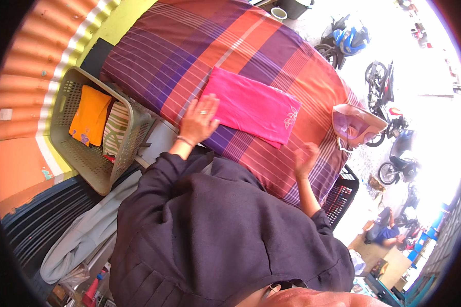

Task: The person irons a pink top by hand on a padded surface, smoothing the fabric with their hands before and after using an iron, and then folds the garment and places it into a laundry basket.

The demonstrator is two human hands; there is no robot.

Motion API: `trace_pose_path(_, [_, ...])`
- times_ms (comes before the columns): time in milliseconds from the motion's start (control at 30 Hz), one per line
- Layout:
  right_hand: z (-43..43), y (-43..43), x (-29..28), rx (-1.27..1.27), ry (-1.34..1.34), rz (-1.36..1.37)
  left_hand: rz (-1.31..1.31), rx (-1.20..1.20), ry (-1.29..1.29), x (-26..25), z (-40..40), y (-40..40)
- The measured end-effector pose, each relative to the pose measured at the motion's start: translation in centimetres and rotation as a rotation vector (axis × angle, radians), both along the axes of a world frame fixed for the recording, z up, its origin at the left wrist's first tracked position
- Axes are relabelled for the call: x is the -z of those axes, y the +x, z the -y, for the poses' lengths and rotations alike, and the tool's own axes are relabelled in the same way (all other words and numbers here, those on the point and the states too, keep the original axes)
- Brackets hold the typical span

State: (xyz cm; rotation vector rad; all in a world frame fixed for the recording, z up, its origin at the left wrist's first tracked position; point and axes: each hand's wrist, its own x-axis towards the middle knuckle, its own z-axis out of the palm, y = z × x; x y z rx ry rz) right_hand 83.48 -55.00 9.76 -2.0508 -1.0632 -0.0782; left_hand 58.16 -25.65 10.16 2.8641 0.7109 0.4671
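A bright pink garment point(253, 107), folded into a flat rectangle with a pale leaf print at one corner, lies on a plaid cloth point(153, 65) covering a padded table. My left hand point(200, 119) rests palm down at the garment's left end, fingers stretched out and a ring on one of them. Off the garment's lower right corner is my right hand point(306, 159), slightly blurred, thumb and fingers apart with nothing seen between them. To the left, an olive plastic basket point(117, 172) contains a folded orange garment point(88, 115) and a green-and-white patterned one point(116, 128).
A clear plastic bag point(355, 126) with a purplish tint lies at the table's right edge. Below that edge stands a black plastic crate point(344, 193). Grey cloth point(88, 226) hangs at lower left. Beyond are parked motorcycles point(380, 88) and a seated person point(386, 230).
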Motion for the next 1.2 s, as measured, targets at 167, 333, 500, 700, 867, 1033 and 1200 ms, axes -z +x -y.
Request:
trace_pose_path(167, [3.4, 10.9, 3.6, 0.82, 0.746, -0.487, -0.086, 0.737, -0.16, 3.9, 7.8, 6.9])
trace_pose_path(333, [4.4, 14.4, 2.2, 0.638, 0.665, -0.865, 0.225, 0.761, -0.135, 1.5, 7.3, 6.4])
trace_pose_path(500, [4.4, 17.6, 2.5, 0.648, 0.539, -0.657, 0.353, -0.249, -0.171, -1.3, 1.3, 1.4])
trace_pose_path(700, [-1.2, 15.6, -5.9, 0.454, 0.478, -0.504, 0.271, -0.629, -0.942, 2.2, -4.3, -4.8])
trace_pose_path(867, [-7.2, 8.2, -12.6, 0.205, -0.468, 0.167, 0.028, -0.552, -1.185, 1.7, -5.3, -2.9])
trace_pose_path(1033, [-15.0, -3.1, -12.5, -0.353, -0.552, 0.22, -0.068, -0.48, -0.966, 3.9, -5.0, -3.2])
trace_pose_path(1200, [-19.5, -10.4, -10.8, -0.485, -0.8, 0.123, 0.095, -0.605, -0.771, 3.3, -6.0, -5.8])
